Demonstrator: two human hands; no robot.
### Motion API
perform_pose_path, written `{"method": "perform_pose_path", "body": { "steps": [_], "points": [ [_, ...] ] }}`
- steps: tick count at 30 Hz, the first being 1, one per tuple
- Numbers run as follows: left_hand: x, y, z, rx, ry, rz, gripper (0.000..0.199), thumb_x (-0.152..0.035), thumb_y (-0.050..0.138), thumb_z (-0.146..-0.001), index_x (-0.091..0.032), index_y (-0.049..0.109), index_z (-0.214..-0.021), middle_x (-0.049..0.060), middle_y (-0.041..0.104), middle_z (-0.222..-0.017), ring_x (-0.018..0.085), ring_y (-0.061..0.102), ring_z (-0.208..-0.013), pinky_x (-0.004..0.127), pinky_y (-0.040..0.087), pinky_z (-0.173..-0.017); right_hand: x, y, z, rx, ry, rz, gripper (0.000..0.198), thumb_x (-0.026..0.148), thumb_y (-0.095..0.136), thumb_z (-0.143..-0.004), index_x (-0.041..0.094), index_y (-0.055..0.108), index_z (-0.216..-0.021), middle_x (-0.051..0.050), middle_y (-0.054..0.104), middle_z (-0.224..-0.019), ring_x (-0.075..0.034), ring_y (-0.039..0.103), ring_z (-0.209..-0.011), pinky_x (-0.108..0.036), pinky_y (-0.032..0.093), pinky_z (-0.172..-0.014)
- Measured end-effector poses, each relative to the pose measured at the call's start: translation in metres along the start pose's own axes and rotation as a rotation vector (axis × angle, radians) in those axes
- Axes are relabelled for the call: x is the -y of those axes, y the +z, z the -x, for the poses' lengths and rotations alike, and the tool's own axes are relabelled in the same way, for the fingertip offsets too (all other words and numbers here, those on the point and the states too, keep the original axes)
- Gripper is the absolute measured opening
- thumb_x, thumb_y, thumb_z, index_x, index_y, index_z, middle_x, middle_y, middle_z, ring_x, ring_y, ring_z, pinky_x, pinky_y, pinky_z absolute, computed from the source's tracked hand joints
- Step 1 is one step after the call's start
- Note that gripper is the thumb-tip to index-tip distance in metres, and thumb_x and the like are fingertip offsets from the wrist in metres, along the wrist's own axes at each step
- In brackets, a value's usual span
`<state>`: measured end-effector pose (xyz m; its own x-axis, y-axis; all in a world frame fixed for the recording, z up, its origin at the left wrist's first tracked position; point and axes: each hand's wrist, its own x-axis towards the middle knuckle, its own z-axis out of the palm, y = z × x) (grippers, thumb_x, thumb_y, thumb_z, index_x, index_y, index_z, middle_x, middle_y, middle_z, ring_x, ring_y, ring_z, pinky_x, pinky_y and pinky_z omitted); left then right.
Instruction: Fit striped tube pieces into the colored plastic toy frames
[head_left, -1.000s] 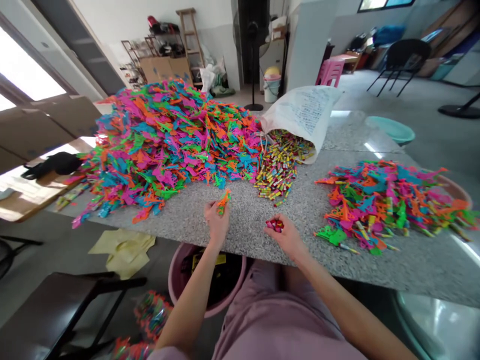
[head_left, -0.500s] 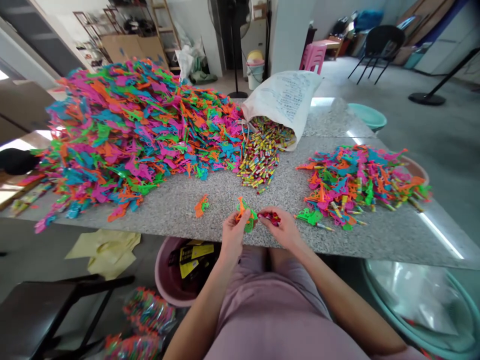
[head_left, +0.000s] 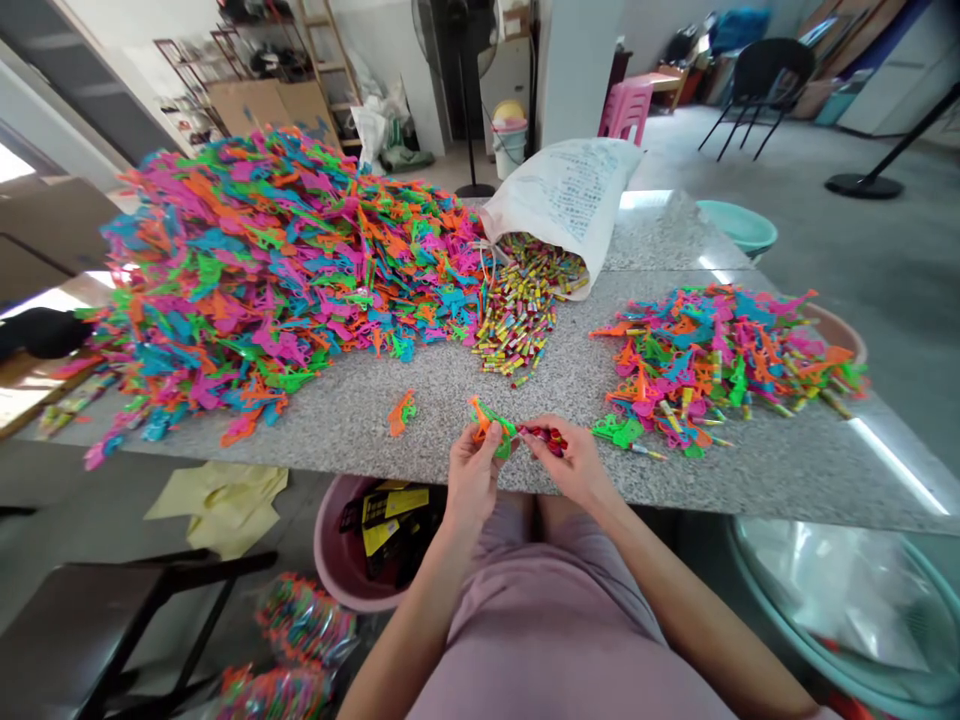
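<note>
Over a speckled surface (head_left: 360,430), pinching green-and-orange plastic pieces (head_left: 504,442) in the left hand (head_left: 472,475), just beside small red pieces (head_left: 555,438) cupped in the right hand (head_left: 581,468); might spill some through a loosened grip.

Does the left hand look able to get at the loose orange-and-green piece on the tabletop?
Probably yes: the loose piece lies near the left hand with bare tabletop between, though that hand already grips other plastic.

Speckled grey table (head_left: 337,425) under plastic heaps (head_left: 300,270), white sack (head_left: 574,195).
</note>
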<state>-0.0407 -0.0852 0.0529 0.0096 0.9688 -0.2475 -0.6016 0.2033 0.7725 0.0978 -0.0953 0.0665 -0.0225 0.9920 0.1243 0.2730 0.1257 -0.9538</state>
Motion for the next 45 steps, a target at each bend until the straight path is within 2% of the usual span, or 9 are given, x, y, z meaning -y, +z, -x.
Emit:
{"method": "perform_pose_path", "body": {
  "steps": [10, 17, 21, 24, 26, 29, 34, 38, 45],
  "points": [
    [-0.005, -0.005, -0.006, 0.044, -0.051, -0.022, 0.018, -0.028, 0.079, -0.067, -0.019, 0.067, -0.076, -0.003, 0.069, -0.076, 0.009, 0.064, -0.07, 0.025, 0.052, -0.076, 0.002, -0.006, 0.003, 0.021, 0.022, -0.033, 0.027, 0.042, 0.056, -0.086, 0.018, 0.066, -0.091, -0.002, 0.064, -0.065, -0.014, 0.059, -0.056, -0.025, 0.046, -0.053],
    [0.012, -0.002, -0.007, 0.079, -0.049, -0.032, 0.023, -0.034, 0.077, -0.069, -0.02, 0.067, -0.083, 0.003, 0.071, -0.087, 0.017, 0.065, -0.094, 0.029, 0.049, -0.084, -0.001, 0.002, 0.004, 0.097, 0.049, -0.053, 0.027, 0.044, 0.057, -0.085, 0.019, 0.065, -0.089, -0.001, 0.062, -0.062, -0.014, 0.059, -0.053, -0.026, 0.048, -0.053],
    [-0.003, -0.038, -0.039, 0.061, 0.115, -0.571, 0.04, -0.043, 0.072, -0.072, -0.018, 0.064, -0.102, 0.011, 0.066, -0.108, 0.024, 0.061, -0.103, 0.038, 0.046, -0.09, -0.021, -0.041, 0.012, -0.061, 0.019, 0.181, 0.031, 0.047, 0.053, -0.087, 0.02, 0.066, -0.094, -0.005, 0.068, -0.077, -0.018, 0.063, -0.065, -0.03, 0.051, -0.06],
    [-0.039, -0.089, -0.071, -0.429, 0.398, -1.181, 0.055, -0.042, 0.072, -0.071, -0.019, 0.058, -0.119, 0.015, 0.054, -0.126, 0.032, 0.048, -0.12, 0.047, 0.039, -0.099, -0.04, -0.095, 0.011, -0.464, -0.024, 0.512, 0.037, 0.05, 0.054, -0.085, 0.018, 0.068, -0.098, -0.011, 0.066, -0.087, -0.022, 0.062, -0.074, -0.036, 0.052, -0.069],
    [-0.061, -0.119, -0.084, -0.545, 0.405, -1.486, 0.054, -0.042, 0.072, -0.069, -0.017, 0.061, -0.117, 0.018, 0.054, -0.123, 0.037, 0.044, -0.121, 0.05, 0.036, -0.099, -0.049, -0.113, 0.006, -0.619, -0.086, 0.693, 0.039, 0.049, 0.054, -0.084, 0.015, 0.07, -0.096, -0.014, 0.061, -0.093, -0.026, 0.06, -0.083, -0.04, 0.051, -0.075],
    [-0.075, -0.14, -0.089, -0.502, 0.357, -1.629, 0.036, -0.038, 0.065, -0.076, -0.017, 0.068, -0.105, 0.017, 0.061, -0.105, 0.035, 0.053, -0.109, 0.047, 0.041, -0.093, -0.051, -0.09, -0.002, -0.461, -0.109, 0.597, 0.037, 0.045, 0.054, -0.084, 0.015, 0.069, -0.1, -0.013, 0.059, -0.092, -0.022, 0.06, -0.077, -0.038, 0.052, -0.072],
    [-0.062, -0.105, -0.064, -0.31, 0.244, -0.94, 0.024, -0.039, 0.064, -0.075, -0.017, 0.068, -0.084, 0.008, 0.068, -0.08, 0.026, 0.064, -0.088, 0.038, 0.049, -0.08, -0.026, 0.003, -0.02, -0.06, -0.007, 0.071, 0.025, 0.042, 0.059, -0.081, 0.019, 0.062, -0.092, -0.006, 0.064, -0.079, -0.019, 0.061, -0.068, -0.032, 0.051, -0.065],
    [-0.045, -0.055, -0.029, -0.11, 0.1, -0.177, 0.029, -0.034, 0.076, -0.066, -0.019, 0.066, -0.089, 0.004, 0.071, -0.092, 0.018, 0.067, -0.083, 0.031, 0.052, -0.077, 0.006, 0.034, -0.032, 0.065, 0.023, -0.075, 0.019, 0.038, 0.06, -0.081, 0.019, 0.061, -0.085, -0.003, 0.064, -0.078, -0.016, 0.059, -0.069, -0.028, 0.048, -0.063],
    [-0.035, -0.018, 0.006, -0.019, 0.063, -0.085, 0.027, -0.028, 0.078, -0.068, -0.018, 0.065, -0.089, 0.001, 0.07, -0.087, 0.011, 0.065, -0.073, 0.024, 0.053, -0.07, 0.021, 0.024, -0.026, 0.066, 0.043, -0.041, 0.027, 0.039, 0.066, -0.078, 0.016, 0.067, -0.093, -0.002, 0.063, -0.074, -0.014, 0.055, -0.065, -0.026, 0.044, -0.06]
  ]
}}
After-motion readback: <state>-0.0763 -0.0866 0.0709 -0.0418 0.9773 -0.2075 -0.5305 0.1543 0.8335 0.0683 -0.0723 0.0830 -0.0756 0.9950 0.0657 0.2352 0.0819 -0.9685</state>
